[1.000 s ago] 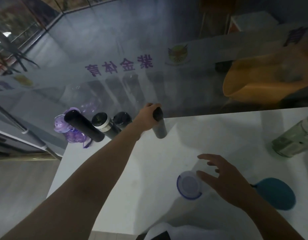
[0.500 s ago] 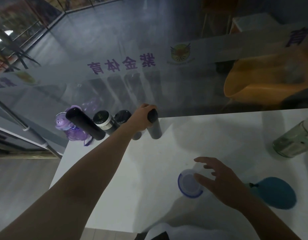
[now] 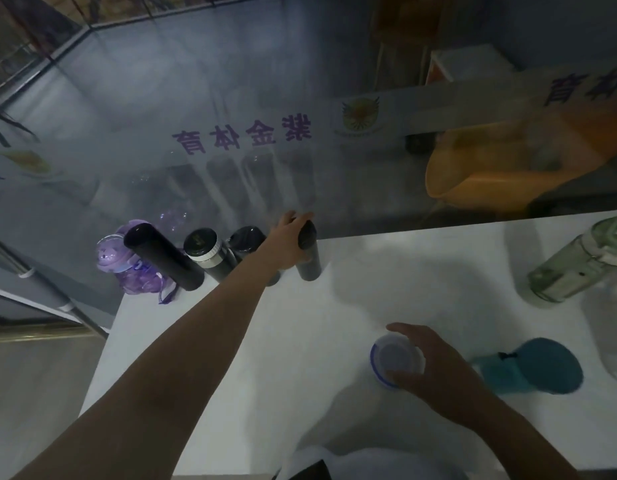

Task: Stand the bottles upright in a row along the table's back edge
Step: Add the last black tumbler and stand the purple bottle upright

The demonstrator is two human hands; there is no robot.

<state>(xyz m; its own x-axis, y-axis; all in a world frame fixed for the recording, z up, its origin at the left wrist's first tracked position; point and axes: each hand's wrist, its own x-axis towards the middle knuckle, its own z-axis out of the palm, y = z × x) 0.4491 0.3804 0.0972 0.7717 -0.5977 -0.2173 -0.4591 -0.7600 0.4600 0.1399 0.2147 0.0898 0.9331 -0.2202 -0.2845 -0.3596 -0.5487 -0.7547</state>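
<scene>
My left hand (image 3: pixel 286 244) grips the top of a dark grey bottle (image 3: pixel 309 261) standing upright at the white table's (image 3: pixel 265 341) back edge. To its left stand a black bottle (image 3: pixel 246 239), a black bottle with a silver band (image 3: pixel 210 254), a tall black bottle (image 3: pixel 161 259) and a purple bottle (image 3: pixel 127 268). My right hand (image 3: pixel 435 365) wraps around a clear bottle with a blue-rimmed lid (image 3: pixel 395 360) near the table's front. A teal bottle (image 3: pixel 532 367) lies on its side to the right. A green bottle (image 3: pixel 573 268) stands at the far right.
A glass wall (image 3: pixel 300 133) with purple lettering rises directly behind the table's back edge. A large clear jar (image 3: pixel 615 327) shows at the right edge. The table's left edge drops to the floor beside the purple bottle.
My left hand has carried the dark grey bottle back toward the glass, closer to the row. My right hand has come down and closed around the blue-lidded bottle.
</scene>
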